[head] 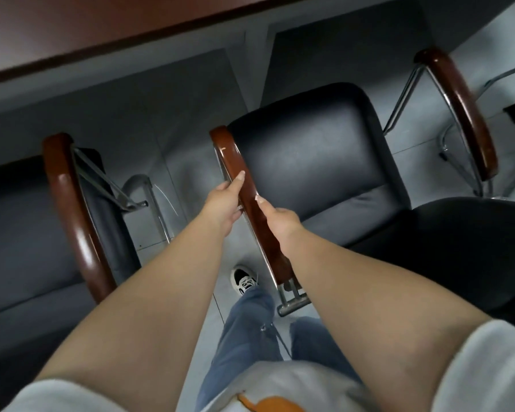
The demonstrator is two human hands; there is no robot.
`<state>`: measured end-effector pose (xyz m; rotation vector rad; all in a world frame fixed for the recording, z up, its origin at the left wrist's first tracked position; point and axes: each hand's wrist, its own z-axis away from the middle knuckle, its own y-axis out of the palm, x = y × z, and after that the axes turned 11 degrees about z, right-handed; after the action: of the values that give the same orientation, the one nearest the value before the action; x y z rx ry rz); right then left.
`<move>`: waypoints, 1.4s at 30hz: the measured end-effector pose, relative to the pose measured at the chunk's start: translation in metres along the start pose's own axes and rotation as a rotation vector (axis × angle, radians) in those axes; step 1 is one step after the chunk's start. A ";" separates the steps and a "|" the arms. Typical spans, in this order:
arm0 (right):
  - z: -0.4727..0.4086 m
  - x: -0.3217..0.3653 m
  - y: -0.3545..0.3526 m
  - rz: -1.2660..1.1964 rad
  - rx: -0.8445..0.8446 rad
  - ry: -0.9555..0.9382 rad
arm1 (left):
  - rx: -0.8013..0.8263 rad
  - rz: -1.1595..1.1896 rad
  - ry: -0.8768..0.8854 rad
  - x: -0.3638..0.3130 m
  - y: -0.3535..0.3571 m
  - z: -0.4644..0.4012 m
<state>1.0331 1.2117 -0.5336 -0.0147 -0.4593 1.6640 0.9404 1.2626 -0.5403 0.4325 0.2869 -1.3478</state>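
grey short slvs (485,370); blue jeans (244,331); blk/wht sneaker (244,280)

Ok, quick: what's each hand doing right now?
Left hand: grips the wooden armrest.
Right hand: grips the same armrest, just behind the left.

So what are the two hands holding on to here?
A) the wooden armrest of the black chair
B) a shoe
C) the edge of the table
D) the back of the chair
A: the left hand and the right hand both grip the glossy wooden armrest at the side of the black chair, thumbs on top.
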 end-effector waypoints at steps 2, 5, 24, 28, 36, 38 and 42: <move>0.008 0.000 -0.004 -0.010 -0.012 -0.028 | 0.059 -0.099 0.031 0.007 -0.006 0.010; 0.015 -0.003 -0.008 -0.031 -0.044 -0.062 | 0.079 -0.152 0.033 0.013 -0.014 0.022; 0.019 -0.036 0.001 0.070 -0.128 -0.258 | 0.114 0.168 -0.044 0.146 -0.017 0.041; 0.000 -0.039 0.005 0.039 -0.085 -0.099 | 0.099 0.057 -0.041 0.143 -0.020 0.029; -0.014 -0.002 0.010 0.046 0.002 0.085 | 0.134 0.152 -0.147 0.115 -0.024 0.032; -0.016 0.013 0.013 0.033 -0.003 0.068 | 0.153 0.114 -0.101 0.100 -0.027 0.024; -0.021 0.043 0.028 0.014 -0.015 0.068 | 0.135 0.010 -0.067 0.075 -0.044 0.003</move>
<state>1.0053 1.2562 -0.5505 -0.0853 -0.4214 1.6682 0.9124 1.1881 -0.5766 0.4995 0.1386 -1.3739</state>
